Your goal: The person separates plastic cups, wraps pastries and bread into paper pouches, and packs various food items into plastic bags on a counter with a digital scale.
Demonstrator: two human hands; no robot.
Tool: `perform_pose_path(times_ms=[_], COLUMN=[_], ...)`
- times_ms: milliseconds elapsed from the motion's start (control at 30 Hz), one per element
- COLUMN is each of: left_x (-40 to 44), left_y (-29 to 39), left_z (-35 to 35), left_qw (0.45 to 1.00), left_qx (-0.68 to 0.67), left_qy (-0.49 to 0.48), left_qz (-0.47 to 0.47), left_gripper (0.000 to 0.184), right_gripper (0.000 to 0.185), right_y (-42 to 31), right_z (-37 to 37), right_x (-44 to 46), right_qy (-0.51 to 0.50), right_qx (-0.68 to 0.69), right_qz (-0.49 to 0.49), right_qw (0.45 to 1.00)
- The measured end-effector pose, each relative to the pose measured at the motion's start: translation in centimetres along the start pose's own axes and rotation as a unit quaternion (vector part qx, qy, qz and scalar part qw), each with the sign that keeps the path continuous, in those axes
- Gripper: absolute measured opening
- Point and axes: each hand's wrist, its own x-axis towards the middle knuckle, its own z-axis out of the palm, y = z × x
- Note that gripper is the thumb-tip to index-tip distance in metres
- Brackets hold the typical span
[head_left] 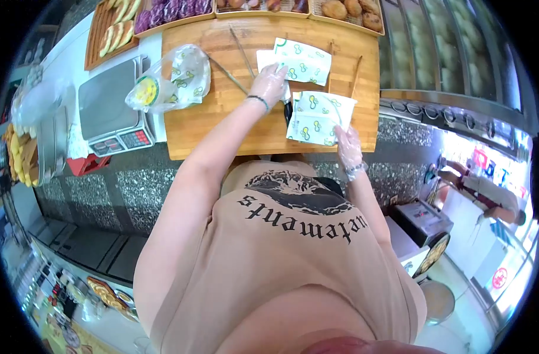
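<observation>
While the left hand (271, 84), half-curled, meets the far paper bag (309, 62) at its left end, grip unclear, the right hand (349, 147) pinches the near paper bag (314, 120), lying crosswise on the wooden table (184, 131) between the 2.

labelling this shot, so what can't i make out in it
In the head view:
Insides of the near bag and far bag: hidden by printed paper.
Right hand: near bag hides whether fingers reach behind it.
Black handle: partly covered by near bag, so the tool is unclear.
Scale: digits too small and blurred.
Middle tray: back cut off by top edge.
</observation>
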Motion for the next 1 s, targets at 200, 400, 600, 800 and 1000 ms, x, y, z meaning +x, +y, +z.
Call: perform_pose_path(times_ms=[200,400,600,800,1000], left_x=[4.7,10.1,11.0,1.1,-17.7], left_y=[3.5,0.7,-2.2,0.0,3.1], left_z=[5.3,4.8,1.9,-0.5,0.3], left_qw=[0.970,0.969,0.974,0.985,0.981], left_qx=[0.196,0.195,0.211,0.079,-0.023], left_qy=[-0.113,-0.151,-0.077,0.124,0.048], left_qz=[0.085,-0.023,-0.039,-0.084,-0.188], left_gripper=[0.066,0.059,0.057,0.064,0.073], right_gripper=[0.023,0.023,0.025,0.044,0.046], right_y=[-0.6,1.1,1.8,6.8,7.7], right_z=[-3.1,-3.4,-2.0,1.2,-0.3], right_x=[-0.6,1.7,8.0,18.6,23.8], right_qy=[0.031,0.006,-0.080,-0.156,-0.243], right_qx=[-0.070,0.072,0.011,-0.155,-0.422], right_qz=[-0.006,-0.012,-0.046,0.066,-0.017], right_qw=[0.997,0.997,0.996,0.973,0.873])
